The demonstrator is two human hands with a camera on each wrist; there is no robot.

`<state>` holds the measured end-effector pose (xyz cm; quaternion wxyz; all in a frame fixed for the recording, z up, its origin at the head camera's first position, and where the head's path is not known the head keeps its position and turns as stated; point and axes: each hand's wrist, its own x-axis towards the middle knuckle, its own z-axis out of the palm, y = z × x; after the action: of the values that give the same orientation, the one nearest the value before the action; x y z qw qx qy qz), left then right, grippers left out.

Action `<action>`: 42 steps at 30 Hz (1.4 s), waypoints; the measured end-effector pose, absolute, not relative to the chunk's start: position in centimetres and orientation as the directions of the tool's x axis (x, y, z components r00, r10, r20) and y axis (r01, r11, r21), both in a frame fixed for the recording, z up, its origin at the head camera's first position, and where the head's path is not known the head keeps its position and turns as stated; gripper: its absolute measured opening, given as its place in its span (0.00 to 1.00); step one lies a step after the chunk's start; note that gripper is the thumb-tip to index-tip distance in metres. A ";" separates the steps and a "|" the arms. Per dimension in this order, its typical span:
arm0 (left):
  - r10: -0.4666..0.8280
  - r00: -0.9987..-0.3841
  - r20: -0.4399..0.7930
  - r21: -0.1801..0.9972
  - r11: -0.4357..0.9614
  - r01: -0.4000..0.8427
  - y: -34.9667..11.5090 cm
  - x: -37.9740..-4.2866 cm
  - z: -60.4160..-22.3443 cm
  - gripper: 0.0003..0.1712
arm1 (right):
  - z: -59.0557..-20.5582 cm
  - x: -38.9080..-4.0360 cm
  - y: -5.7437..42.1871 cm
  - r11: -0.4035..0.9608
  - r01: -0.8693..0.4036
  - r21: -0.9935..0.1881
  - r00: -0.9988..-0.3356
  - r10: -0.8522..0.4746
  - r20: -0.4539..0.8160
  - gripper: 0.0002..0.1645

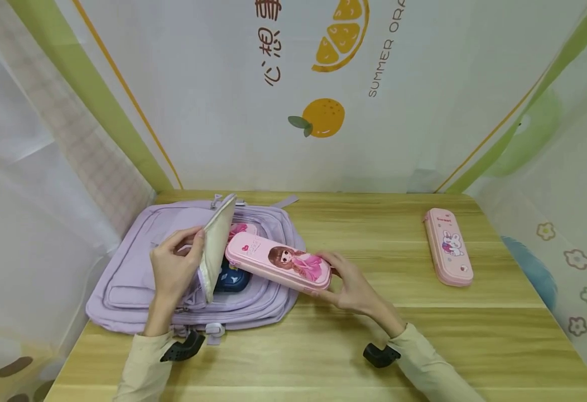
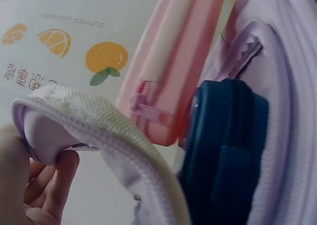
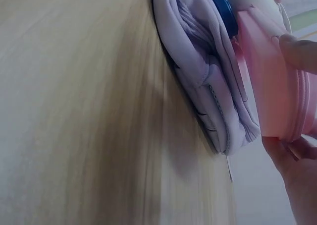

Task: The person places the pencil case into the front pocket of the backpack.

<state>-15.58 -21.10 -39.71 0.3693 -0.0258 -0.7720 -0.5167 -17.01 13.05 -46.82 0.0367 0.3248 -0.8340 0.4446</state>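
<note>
Left grip (image 1: 173,271) pinches the backpack's (image 1: 133,251) flap (image 1: 219,248); right grip (image 1: 351,287) holds a pink case (image 1: 278,262) partly above the backpack. A slipping flap could block the case.

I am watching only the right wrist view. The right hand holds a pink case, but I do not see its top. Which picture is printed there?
Observer: In the head view, a brown-haired doll figure in pink clothes is on top of the pink case, which the right hand holds.
Operator: Thank you. And what happens on the left side?
Observer: The left hand pinches the edge of the raised flap of the lavender backpack.
Operator: Is there something farther to the right?
Observer: Yes, a rabbit-print case lies on the table.
</note>
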 end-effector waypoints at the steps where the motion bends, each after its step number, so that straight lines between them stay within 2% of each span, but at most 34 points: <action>1: -0.337 -0.724 0.602 0.774 0.470 0.425 -21.3 -15.8 -39.9 0.07 | -46.9 -17.0 13.0 0.394 -0.576 -0.716 -0.786 -0.509 0.352 0.49; 7: -0.320 -0.715 0.621 0.758 0.476 0.446 -22.5 -17.0 -40.1 0.06 | -47.0 -17.7 12.7 0.386 -0.560 -0.733 -0.794 -0.504 0.341 0.55; 12: -0.269 -0.705 0.657 0.723 0.490 0.487 -22.5 -17.4 -39.1 0.06 | -46.7 -18.3 12.0 0.252 -0.509 -0.823 -0.800 -0.491 0.345 0.47; 18: -0.230 -0.700 0.677 0.696 0.509 0.506 -21.8 -17.6 -38.2 0.06 | -46.3 -18.8 11.2 0.157 -0.511 -0.845 -0.794 -0.462 0.394 0.45; 23: -0.220 -0.707 0.672 0.699 0.503 0.508 -21.2 -17.6 -38.1 0.07 | -46.3 -18.8 10.7 0.182 -0.542 -0.821 -0.792 -0.438 0.426 0.45; 29: -0.225 -0.688 0.690 0.690 0.493 0.531 -20.6 -17.5 -38.2 0.06 | -46.2 -18.7 9.2 0.251 -0.566 -0.785 -0.803 -0.382 0.457 0.44; 37: -0.235 -0.679 0.695 0.695 0.458 0.554 -20.1 -17.5 -38.5 0.06 | -46.7 -18.4 6.9 0.062 -0.459 -0.886 -0.826 -0.397 0.400 0.39; 42: -0.249 -0.675 0.694 0.702 0.439 0.560 -20.0 -17.4 -38.6 0.06 | -47.0 -18.3 6.0 0.015 -0.421 -0.907 -0.831 -0.406 0.379 0.37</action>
<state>-17.38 -19.96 -38.64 0.3896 -0.1032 -0.7536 -0.5193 -18.32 5.98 -47.03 0.0058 0.2905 -0.7123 0.6389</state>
